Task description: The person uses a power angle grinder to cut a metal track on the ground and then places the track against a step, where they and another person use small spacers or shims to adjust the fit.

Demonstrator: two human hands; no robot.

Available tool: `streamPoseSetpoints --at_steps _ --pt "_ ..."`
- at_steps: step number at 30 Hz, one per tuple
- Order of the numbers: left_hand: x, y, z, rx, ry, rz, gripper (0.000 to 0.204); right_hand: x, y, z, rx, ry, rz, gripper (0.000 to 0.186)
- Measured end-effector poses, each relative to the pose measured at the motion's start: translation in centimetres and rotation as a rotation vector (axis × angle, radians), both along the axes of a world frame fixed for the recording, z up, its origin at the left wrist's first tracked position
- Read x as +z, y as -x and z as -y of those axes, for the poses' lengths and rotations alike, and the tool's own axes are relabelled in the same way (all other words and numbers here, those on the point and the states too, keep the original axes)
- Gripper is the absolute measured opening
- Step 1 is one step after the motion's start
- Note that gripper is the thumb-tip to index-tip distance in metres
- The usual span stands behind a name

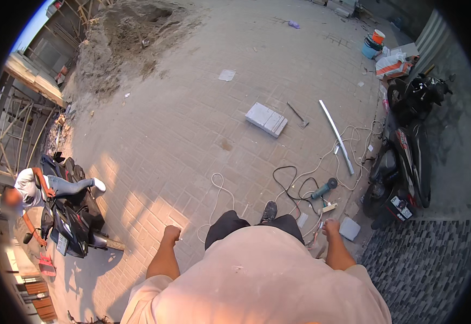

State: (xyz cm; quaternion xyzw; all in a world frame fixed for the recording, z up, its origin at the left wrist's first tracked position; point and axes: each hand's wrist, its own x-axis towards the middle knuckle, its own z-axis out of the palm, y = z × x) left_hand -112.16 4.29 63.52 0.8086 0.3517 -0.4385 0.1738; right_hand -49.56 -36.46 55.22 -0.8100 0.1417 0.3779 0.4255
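My left hand (172, 233) hangs beside my body with curled fingers, above the brick paving, and nothing sticks out of it. On the other side my right hand (331, 227) is closed too, with nothing seen in it. Near the right hand lie a green angle grinder (324, 188) with a black cord, a pale power strip (329, 208) and a light square slab (349, 228). Farther ahead are a grey block (266, 119) with dark lines across it, a hammer-like tool (298, 115) and a long silvery metal bar (336, 136).
White cable (217, 189) loops over the paving. Motorbikes (403, 156) stand along the right. At left a person (32, 189) sits on a parked motorbike (73, 221). A sand heap (122, 48) rises at the far left; buckets (373, 46) stand far right.
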Motion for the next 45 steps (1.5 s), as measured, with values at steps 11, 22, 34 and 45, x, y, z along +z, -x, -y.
streamPoseSetpoints --at_steps 11,22,34,45 --pt "-6.5 -13.4 1.4 1.465 0.402 0.246 0.027 7.4 -17.8 -37.3 0.425 -0.219 0.051 0.035" --pt "-7.1 -38.2 -40.2 1.668 0.157 0.364 0.020 6.5 -28.2 -44.2 0.261 0.072 -0.064 0.026" --pt "5.6 -67.0 -73.9 1.122 0.335 0.980 0.034 0.9 -35.0 -56.6 0.701 0.118 -0.059 0.016" --pt "0.9 -69.0 -93.0 1.448 0.085 0.324 0.023 1.5 -63.2 -104.4 0.638 0.473 0.138 0.029"
